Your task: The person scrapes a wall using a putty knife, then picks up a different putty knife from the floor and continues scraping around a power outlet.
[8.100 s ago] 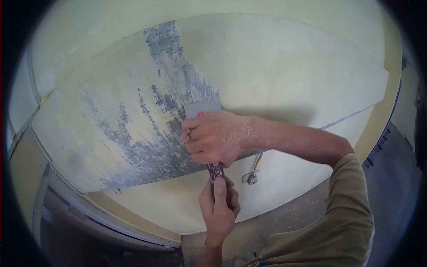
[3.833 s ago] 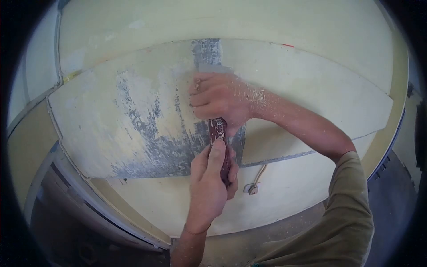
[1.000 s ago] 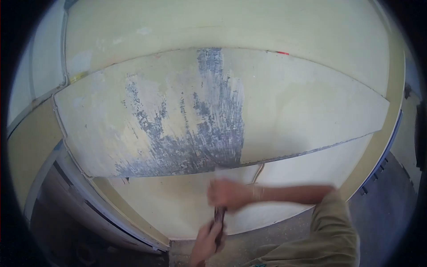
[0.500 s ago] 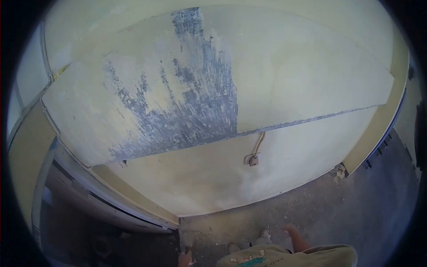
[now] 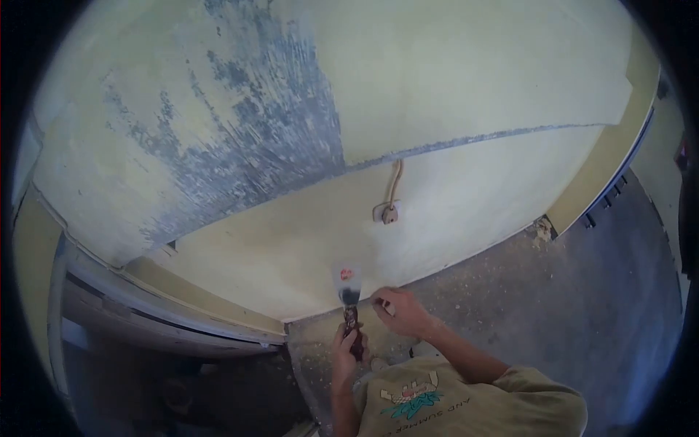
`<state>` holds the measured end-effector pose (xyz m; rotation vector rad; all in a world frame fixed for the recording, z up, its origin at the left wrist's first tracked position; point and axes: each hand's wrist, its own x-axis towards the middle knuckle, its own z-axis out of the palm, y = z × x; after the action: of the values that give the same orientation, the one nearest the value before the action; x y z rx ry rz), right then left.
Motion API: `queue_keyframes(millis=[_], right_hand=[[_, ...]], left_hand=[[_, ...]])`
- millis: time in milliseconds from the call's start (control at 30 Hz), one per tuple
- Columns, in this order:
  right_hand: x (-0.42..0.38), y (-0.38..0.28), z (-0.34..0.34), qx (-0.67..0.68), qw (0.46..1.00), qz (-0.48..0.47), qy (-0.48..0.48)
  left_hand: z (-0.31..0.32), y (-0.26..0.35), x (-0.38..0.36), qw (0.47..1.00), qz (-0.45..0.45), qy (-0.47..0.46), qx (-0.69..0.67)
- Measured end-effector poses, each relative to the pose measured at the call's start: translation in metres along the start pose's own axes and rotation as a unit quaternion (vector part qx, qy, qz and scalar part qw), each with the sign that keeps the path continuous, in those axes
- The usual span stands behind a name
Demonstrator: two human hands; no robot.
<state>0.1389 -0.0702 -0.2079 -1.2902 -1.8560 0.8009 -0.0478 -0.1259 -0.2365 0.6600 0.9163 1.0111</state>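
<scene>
Nearest the camera, the left hand (image 5: 346, 349) is wrapped around the dark red handle of the putty knife (image 5: 348, 291), blade up and low in front of the chest; the right hand (image 5: 402, 312) sits just beside the blade with fingers curled, grip unclear at this size, and both forearms are partly cut off by the shirt (image 5: 466, 404). Beyond lie the dusty floor (image 5: 568, 306), then the wall (image 5: 466, 109) with its cable stub (image 5: 390, 211) and grey scraped patch (image 5: 277, 124). Half a second ago neither tool nor hands showed clearly; now they are back in view, away from the patch.
</scene>
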Motion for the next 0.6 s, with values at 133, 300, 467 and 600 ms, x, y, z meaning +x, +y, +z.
queue_keyframes(millis=[133, 300, 467, 600], right_hand=[[0.024, -0.044, -0.041, -0.082, 0.986, -0.147, -0.005], [0.105, -0.071, -0.093, -0.202, 0.908, -0.326, 0.168], [0.166, -0.036, -0.053, -0.292, 0.911, -0.29, -0.019], [0.103, 0.037, 0.019, -0.145, 0.884, -0.289, -0.337]], left_hand=[[0.035, 0.018, -0.003, 0.997, 0.043, 0.047, 0.032], [0.025, 0.024, -0.01, 0.993, 0.049, 0.074, 0.073], [0.006, 0.021, -0.021, 0.981, 0.052, 0.171, 0.075], [-0.02, 0.02, -0.036, 0.965, 0.029, 0.205, 0.162]])
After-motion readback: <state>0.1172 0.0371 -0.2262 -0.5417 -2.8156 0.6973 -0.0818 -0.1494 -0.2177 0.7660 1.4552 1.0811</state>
